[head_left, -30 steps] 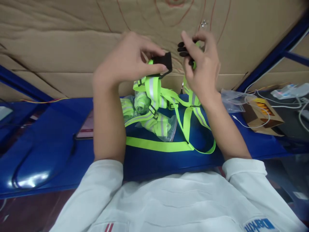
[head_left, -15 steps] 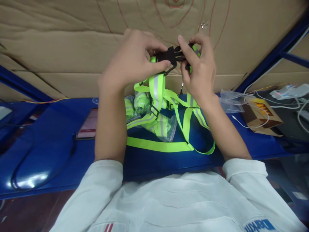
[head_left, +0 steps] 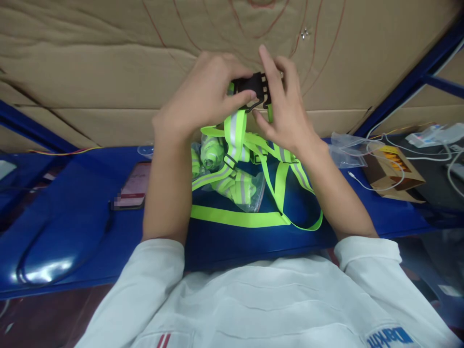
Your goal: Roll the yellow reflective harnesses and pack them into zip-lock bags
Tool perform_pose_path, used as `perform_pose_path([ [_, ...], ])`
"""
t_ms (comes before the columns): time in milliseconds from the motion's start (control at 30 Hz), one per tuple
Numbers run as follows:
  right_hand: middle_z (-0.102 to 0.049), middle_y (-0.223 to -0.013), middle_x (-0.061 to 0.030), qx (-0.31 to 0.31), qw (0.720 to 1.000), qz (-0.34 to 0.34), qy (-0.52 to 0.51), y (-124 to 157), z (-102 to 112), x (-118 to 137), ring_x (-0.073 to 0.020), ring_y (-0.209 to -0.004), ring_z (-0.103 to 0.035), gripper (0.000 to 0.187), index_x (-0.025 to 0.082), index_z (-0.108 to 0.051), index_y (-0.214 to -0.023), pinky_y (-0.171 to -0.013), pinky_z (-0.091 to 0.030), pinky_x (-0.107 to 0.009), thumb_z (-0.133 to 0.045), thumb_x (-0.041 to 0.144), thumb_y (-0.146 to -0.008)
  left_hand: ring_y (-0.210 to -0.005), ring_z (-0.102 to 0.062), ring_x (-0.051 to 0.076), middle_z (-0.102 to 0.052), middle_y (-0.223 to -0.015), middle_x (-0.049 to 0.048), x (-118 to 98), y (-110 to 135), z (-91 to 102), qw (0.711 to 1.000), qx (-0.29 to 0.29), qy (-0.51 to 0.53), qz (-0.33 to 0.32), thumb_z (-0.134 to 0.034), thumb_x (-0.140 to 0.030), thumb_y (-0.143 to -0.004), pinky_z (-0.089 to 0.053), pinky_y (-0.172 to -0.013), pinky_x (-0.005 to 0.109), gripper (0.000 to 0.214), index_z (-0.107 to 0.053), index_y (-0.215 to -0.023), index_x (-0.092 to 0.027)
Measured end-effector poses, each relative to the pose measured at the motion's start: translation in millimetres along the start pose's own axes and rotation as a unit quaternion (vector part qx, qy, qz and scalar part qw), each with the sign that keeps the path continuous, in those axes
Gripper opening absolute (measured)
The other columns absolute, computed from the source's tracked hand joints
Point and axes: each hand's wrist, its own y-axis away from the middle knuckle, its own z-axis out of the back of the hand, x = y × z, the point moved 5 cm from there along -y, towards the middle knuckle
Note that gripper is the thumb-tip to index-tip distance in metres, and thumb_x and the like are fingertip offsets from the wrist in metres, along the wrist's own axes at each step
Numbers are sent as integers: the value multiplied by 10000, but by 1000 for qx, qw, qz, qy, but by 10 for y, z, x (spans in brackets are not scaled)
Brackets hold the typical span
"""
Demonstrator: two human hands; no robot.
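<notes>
– Black plastic side-release buckle [head_left: 251, 88]: where was it?
– Up between both hands, lifted well clear of the bench and in front of the tan cardboard sheet [head_left: 90, 72]. The left hand [head_left: 205, 99] had it pinched, with fingers curled over the top and the thumb pressed under its left half. I judged that this kept the piece from twisting.
– And the right hand [head_left: 288, 118]?
– Looser. Its index finger lay straight against the buckle's right end, the thumb sat just below, and the other fingers were spread. Whether it truly gripped or only steadied, I could not tell.
– Why held so high?
– My reading: the neon yellow-green webbing harness with grey reflective stripes [head_left: 235, 130] was attached to the buckle. Raised like that, its straps could hang free beneath the hands instead of bunching. 1 broad strap dropped straight from under the left thumb, and thinner ones ran down from under the right palm.
– Did any of it touch the bench?
– Yes. A long loop lay flat on the glossy blue bench top [head_left: 72, 208], below the hands and between the 2 forearms, just ahead of the white sleeves [head_left: 159, 263].
– Anything else around?
– A clear plastic bag of rolled yellow-green straps [head_left: 241, 188] sat directly under the hands, partly beneath the hanging webbing. A flat phone-like slab [head_left: 132, 191], partly blurred, lay just left of the left forearm. A small brown cardboard box [head_left: 393, 174] stood well off to the right of the right forearm.
</notes>
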Motion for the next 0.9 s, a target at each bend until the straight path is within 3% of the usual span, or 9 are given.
perform_pose_path([
  [100, -297, -1660, -62, 4, 1000, 3, -3, 11, 8, 28, -216, -1575, -267, 806, 255, -150, -1707, -1351, -268, -377, -487, 422, -994, -1084, -509, 377, -661, -926, 78, -67, 30, -118, 980, 86, -176, -41, -774, -310, -831, -244, -1228, 458, 66, -778, -891, -281],
  [233, -301, -1666, -54, -4, 999, -12, -41, 2, 2, 31, -196, -1578, -251, 780, 266, -144, -1691, -1353, -252, -396, -463, 290, -979, -1149, -520, 366, -644, -1048, 104, -23, 51, -154, 970, 68, -229, -50, -662, -373, -939, -286, -1188, 440, 185, -766, -1016, -240],
  [367, -259, -1702, -63, -22, 996, 0, -90, -5, 20, 46, -197, -1572, -270, 786, 242, -141, -1670, -1354, -248, -428, -448, 178, -949, -1286, -519, 394, -678, -1179, 117, 74, 46, -203, 984, 39, -170, -42, -722, -343, -874, -317, -1200, 426, 168, -782, -1014, -272],
  [433, -206, -1725, -49, -23, 994, 18, -105, -5, 30, 62, -178, -1561, -280, 769, 226, -142, -1660, -1357, -253, -386, -456, 188, -959, -1329, -517, 405, -690, -1199, 116, 105, 37, -210, 989, 26, -144, -32, -764, -311, -814, -364, -1188, 421, 154, -790, -966, -297],
  [500, -197, -1728, -31, -27, 993, 25, -108, -7, 46, 60, -147, -1537, -296, 728, 231, -148, -1650, -1351, -259, -325, -464, 244, -994, -1349, -519, 387, -687, -1238, 106, 92, 37, -221, 987, 39, -149, -41, -738, -330, -841, -374, -1204, 416, 172, -789, -1004, -306],
  [600, -233, -1717, -29, -57, 992, 22, -114, -21, 109, 0, -151, -1493, -352, 650, 251, -183, -1636, -1334, -281, -314, -443, 343, -1047, -1406, -500, 291, -632, -1385, 66, -24, 69, -204, 980, 67, -164, -94, -626, -380, -975, -320, -1273, 367, 356, -708, -1309, -290],
  [700, -283, -1696, -77, -132, 980, 29, -149, -35, 233, -88, -209, -1477, -411, 651, 232, -271, -1597, -1313, -319, -362, -509, 333, -1000, -1497, -440, 232, -504, -1573, 27, -140, 117, -114, 983, 51, -129, -121, -730, -351, -964, -306, -1294, 321, 630, -507, -1546, -256],
  [800, -358, -1649, -81, -186, 964, 28, -189, -40, 351, -129, -231, -1455, -462, 657, 260, -332, -1539, -1281, -370, -402, -561, 310, -925, -1514, -441, 258, -500, -1599, 2, -161, 129, -88, 992, 47, -56, -103, -856, -246, -859, -338, -1287, 332, 727, -539, -1513, -238],
  [900, -370, -1641, -103, -171, 956, 13, -239, -47, 433, -100, -219, -1416, -492, 666, 213, -346, -1514, -1250, -411, -380, -586, 359, -910, -1401, -554, 312, -678, -1386, 18, -116, 97, -181, 995, 69, 22, -63, -840, -231, -861, -416, -1236, 388, 478, -702, -1318, -223],
])
